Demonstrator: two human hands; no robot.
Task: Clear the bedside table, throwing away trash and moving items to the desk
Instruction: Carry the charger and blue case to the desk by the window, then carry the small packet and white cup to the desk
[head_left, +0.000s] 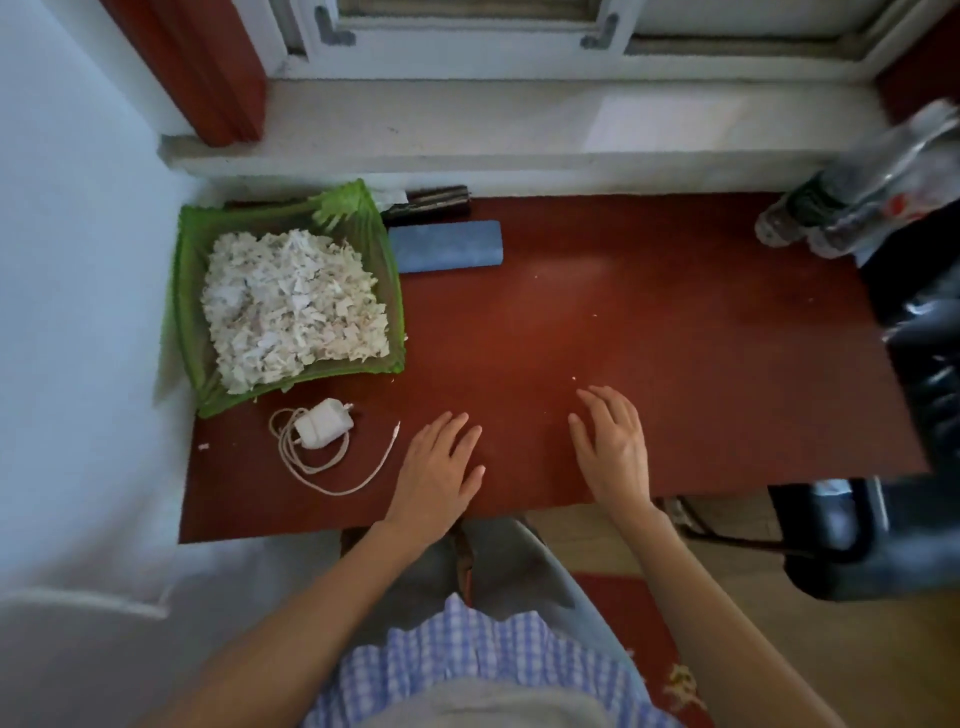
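I stand at a red-brown table (649, 332). My left hand (439, 467) and my right hand (613, 447) both lie flat on its front part, fingers straight, holding nothing. Left of my left hand lies a white charger (323, 430) with its coiled cable (332, 480). Behind it a green tray (189, 291) is heaped with torn white paper scraps (291, 306). A blue rolled cloth or case (447, 246) lies beside the tray, and a dark striped object (436, 201) sits behind that by the window ledge.
Clear plastic bottles (852, 202) stand at the table's far right corner. A black chair (914, 415) is on the right. A pale wall runs along the left, and a window ledge (519, 130) runs along the back. Small crumbs dot the tabletop.
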